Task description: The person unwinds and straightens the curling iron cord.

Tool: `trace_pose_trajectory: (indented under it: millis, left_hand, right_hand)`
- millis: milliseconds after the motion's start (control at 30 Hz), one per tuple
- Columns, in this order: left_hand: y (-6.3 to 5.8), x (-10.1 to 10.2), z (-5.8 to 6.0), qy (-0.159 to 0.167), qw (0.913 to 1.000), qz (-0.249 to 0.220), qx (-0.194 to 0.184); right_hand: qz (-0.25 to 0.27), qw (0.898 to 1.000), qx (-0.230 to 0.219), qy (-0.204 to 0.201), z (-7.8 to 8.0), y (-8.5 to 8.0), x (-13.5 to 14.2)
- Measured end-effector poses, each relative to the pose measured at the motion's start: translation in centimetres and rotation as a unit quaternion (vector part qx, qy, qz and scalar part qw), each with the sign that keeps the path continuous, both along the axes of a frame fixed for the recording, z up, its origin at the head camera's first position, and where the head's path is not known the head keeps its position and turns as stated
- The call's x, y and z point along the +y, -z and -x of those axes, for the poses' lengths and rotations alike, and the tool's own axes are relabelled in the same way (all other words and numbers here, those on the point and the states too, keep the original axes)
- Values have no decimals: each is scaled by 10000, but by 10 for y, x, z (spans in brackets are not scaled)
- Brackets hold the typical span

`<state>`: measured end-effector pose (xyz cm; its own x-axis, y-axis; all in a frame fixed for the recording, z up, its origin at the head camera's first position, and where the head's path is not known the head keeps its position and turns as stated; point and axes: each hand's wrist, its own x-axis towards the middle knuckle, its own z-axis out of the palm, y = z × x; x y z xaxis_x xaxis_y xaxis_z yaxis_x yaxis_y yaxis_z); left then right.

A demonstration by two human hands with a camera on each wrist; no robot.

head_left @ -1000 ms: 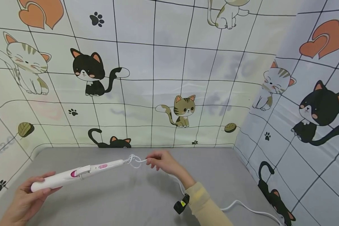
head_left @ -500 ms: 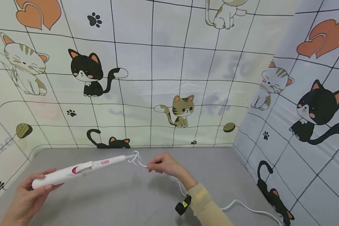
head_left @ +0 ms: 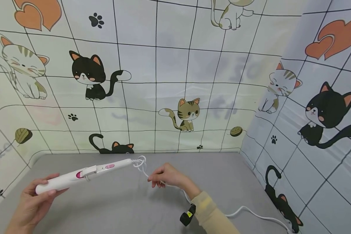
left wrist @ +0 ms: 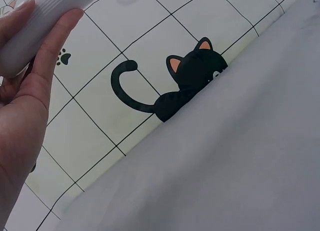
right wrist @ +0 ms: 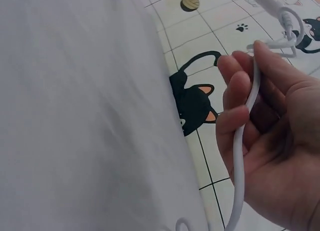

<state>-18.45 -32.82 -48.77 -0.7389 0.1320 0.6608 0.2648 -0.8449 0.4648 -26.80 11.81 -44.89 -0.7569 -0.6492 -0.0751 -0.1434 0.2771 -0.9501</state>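
A white hair straightener (head_left: 87,174) with pink buttons is held up over the grey tabletop, tilted with its cord end higher and to the right. My left hand (head_left: 33,203) grips its rounded end; the left wrist view shows the thumb and fingers around the white barrel (left wrist: 42,28). From the other end comes a white power cord (head_left: 139,162), looped close to the straightener. My right hand (head_left: 169,178) pinches this cord a little below the loop. In the right wrist view the cord (right wrist: 240,161) runs between thumb and fingertips and down across the curled fingers.
The cord's far part (head_left: 257,216) trails over the grey tabletop (head_left: 117,208) to the right edge. A black wrist strap with a small device (head_left: 188,215) sits at the right cuff. Cat-print cloth walls (head_left: 140,65) enclose the table at the back and both sides.
My right hand has shifted slightly left and down along with the cord. The straightener's cord end has risen a little, and the loop hangs looser. The left hand has moved slightly right.
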Motion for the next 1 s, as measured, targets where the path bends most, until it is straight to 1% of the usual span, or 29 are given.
trace_pose_trajectory:
  millis: [100,167,233,333,400,500,567,633,733,800,900,1000]
  left_hand:
    - [-2,1,-1,-264,9996,29,-119]
    - [-2,1,-1,-324,9993,44,-156]
    - [-3,1,0,-335,9992,23,-204]
    - [-2,0,2,-29,9996,-286,-62]
    - [-1,-1,3,108,9989,-451,18]
    - [0,-1,4,298,9980,-526,160]
    - [0,0,4,384,9980,-462,175]
    - [1,3,5,539,9974,-407,251]
    - [2,6,5,699,9965,-348,307]
    - [3,7,5,789,9959,-307,325]
    - [3,7,4,867,9954,-258,309]
    - [4,6,1,890,9957,-145,211]
  right_hand:
    - [368,9984,-355,-254,4,1,6]
    - [480,9962,-570,-450,7,1,12]
    - [458,9943,-741,-615,9,2,18]
    - [264,9927,-907,-747,10,7,29]
    - [126,9925,-932,-780,9,10,35]
    - [-83,9933,-824,-811,8,14,37]
    - [-239,9941,-647,-834,8,15,33]
    - [-368,9946,-480,-845,7,15,28]
    - [-499,9952,-317,-776,7,16,19]
    - [-540,9961,-220,-654,7,18,15]
    - [-521,9982,-143,-273,8,20,14]
    - [-446,9987,-71,234,10,21,18]
